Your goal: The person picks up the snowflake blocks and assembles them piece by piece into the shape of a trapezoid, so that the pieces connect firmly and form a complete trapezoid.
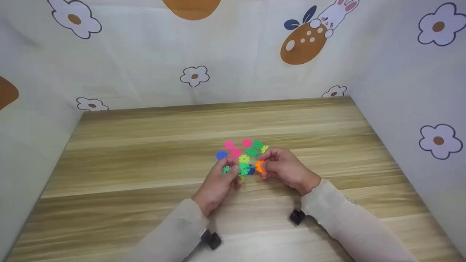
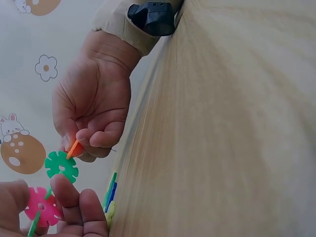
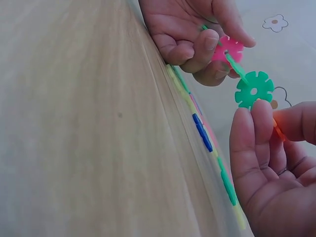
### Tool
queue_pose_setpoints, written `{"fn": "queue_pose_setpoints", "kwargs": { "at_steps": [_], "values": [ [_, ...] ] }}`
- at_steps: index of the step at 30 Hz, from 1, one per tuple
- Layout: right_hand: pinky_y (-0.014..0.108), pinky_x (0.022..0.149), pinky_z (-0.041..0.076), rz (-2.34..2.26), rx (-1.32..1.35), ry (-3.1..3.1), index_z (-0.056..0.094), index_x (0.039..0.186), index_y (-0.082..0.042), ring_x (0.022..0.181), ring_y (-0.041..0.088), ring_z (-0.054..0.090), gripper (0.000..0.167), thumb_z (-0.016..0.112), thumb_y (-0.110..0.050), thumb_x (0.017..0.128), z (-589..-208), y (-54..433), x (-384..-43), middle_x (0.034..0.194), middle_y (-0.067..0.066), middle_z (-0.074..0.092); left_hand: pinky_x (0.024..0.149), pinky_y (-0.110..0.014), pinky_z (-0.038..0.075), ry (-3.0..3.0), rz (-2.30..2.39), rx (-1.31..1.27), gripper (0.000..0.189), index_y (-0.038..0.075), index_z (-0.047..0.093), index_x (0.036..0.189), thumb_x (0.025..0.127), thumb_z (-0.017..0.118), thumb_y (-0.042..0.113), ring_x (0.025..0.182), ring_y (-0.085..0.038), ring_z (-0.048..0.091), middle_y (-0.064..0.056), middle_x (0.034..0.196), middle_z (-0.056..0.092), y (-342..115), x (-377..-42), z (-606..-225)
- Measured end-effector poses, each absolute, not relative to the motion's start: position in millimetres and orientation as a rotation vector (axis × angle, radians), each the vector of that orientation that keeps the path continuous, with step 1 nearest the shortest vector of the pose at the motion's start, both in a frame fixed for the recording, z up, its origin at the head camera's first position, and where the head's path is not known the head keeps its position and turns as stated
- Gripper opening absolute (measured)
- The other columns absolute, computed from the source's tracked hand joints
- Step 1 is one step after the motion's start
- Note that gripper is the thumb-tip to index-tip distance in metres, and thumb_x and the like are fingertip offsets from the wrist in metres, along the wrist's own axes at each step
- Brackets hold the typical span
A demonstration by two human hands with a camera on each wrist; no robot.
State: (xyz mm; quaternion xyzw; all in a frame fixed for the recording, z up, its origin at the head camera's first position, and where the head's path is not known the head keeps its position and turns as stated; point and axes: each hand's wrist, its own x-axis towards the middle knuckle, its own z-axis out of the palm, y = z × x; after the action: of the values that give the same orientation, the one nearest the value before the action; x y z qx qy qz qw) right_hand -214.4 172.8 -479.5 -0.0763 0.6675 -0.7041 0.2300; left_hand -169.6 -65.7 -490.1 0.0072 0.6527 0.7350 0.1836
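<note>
Slotted plastic snowflake discs form a small chain held up between both hands over the table. My left hand (image 1: pixel 222 178) grips the chain at a pink disc (image 2: pixel 42 206), mostly hidden behind its fingers in the head view. Green discs join this pink one on either side. At the chain's right end a green disc (image 3: pixel 254 90) faces the right wrist camera. An orange disc (image 1: pixel 260 166) is pinched between thumb and fingers of my right hand (image 1: pixel 287 167). Its edge meets that green disc; whether the slots are fully interlocked I cannot tell.
Loose discs lie on the wooden table (image 1: pixel 145 145) just beyond the hands: pink (image 1: pixel 229 145), blue (image 1: pixel 221 155), green (image 1: pixel 251 151) and yellow (image 1: pixel 244 159). A dark blue disc (image 3: pixel 202 132) lies near the chain. Patterned cloth (image 1: pixel 145 54) walls the back and sides.
</note>
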Motion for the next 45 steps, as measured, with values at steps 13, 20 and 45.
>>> {"fn": "queue_pose_setpoints", "kwargs": {
  "at_steps": [13,20,45],
  "values": [
    [0.031,0.073,0.064,-1.939,-0.206,1.917,0.063,0.109,0.006,0.071,0.014,0.067,0.016,0.056,0.008,0.095,-473.8,169.7,-211.8,0.09,0.006,0.064,0.078,-0.031,0.053,1.883,2.074,0.011,0.018,0.009,0.052,0.127,0.111,0.053,0.017,0.082,-0.02,0.06,-0.008,0.128,0.046,-60.4,-167.6,-487.3],
    [0.029,0.075,0.063,-1.938,-0.192,1.965,0.064,0.121,0.011,0.072,0.014,0.065,0.025,0.056,0.005,0.097,-474.1,171.3,-212.5,0.094,0.004,0.064,0.079,-0.032,0.056,1.885,2.078,0.009,0.021,0.006,0.055,0.125,0.107,0.061,0.015,0.08,-0.019,0.064,-0.009,0.121,0.053,-61.4,-169.2,-486.6],
    [0.027,0.069,0.059,-1.696,-0.159,2.298,0.058,0.144,0.004,0.071,0.019,0.058,0.046,0.057,0.001,0.098,-467.4,204.0,-241.7,0.098,0.013,0.058,0.066,-0.028,0.055,1.885,1.978,0.099,0.037,0.009,0.057,0.142,0.106,0.053,0.008,0.067,-0.016,0.059,-0.012,0.125,0.069,-64.3,-171.2,-489.2]
  ]
}}
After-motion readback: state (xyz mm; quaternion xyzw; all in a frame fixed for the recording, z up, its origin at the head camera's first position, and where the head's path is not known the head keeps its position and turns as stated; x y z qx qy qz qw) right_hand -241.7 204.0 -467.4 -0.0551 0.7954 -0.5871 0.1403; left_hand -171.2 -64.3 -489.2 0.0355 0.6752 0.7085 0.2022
